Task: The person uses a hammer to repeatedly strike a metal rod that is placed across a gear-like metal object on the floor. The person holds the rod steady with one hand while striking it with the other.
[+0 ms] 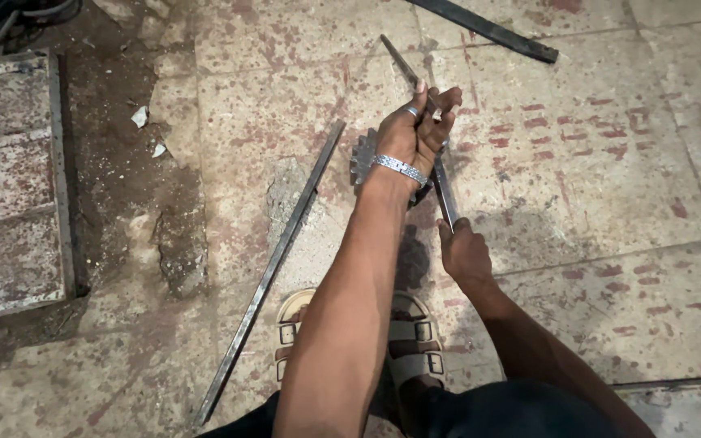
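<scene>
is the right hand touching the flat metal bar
Touching. The head view shows the right hand closed on the near end of the flat metal bar, with no gap between them.

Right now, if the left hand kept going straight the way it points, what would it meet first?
Probably only bare floor at first. The left hand points up the thin metal bar it grips; farther on lies a dark flat bar, though depth is unclear.

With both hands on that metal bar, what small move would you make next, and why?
Probably steady the bar before shifting it. The left hand grips its upper part beside a toothed metal piece, and the right hand holds the lower end. Another long bar lies apart on the floor.
</scene>
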